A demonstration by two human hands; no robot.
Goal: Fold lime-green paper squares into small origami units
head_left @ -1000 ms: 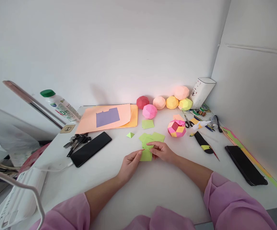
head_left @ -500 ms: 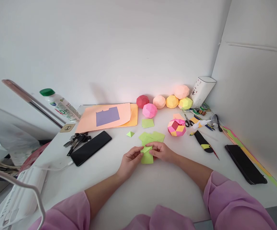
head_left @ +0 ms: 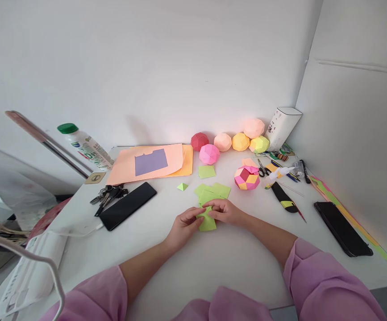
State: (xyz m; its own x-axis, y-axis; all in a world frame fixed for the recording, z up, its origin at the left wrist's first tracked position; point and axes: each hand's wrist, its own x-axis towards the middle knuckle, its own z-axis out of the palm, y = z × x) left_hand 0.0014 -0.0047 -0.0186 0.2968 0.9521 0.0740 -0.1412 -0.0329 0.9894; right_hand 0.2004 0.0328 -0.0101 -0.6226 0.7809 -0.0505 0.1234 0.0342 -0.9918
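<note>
Between my two hands is a piece of green paper (head_left: 208, 223), partly folded, with a raised point at its top. My left hand (head_left: 187, 224) pinches its left side between thumb and fingers. On the other side, my right hand (head_left: 226, 211) grips the upper right part, fingertips close to the left ones. Fingers cover part of the fold. Just beyond lie several loose green paper sheets (head_left: 220, 190), overlapping. A small folded green pyramid-like piece (head_left: 182, 187) sits to the left of them, and another green paper stack (head_left: 206, 171) lies farther back.
Several faceted paper balls (head_left: 209, 154) line the wall. A multicoloured, partly open paper ball (head_left: 247, 178) stands right, near scissors (head_left: 263, 169), a glue bottle (head_left: 276, 175) and a black-and-yellow cutter (head_left: 284, 198). At left are a phone (head_left: 128, 206), keys (head_left: 109, 196), a bottle (head_left: 88, 147) and orange sheets (head_left: 122, 166).
The flap of the green paper has risen into a point between my fingers. My left hand has shifted slightly right and the paper has turned a little.
</note>
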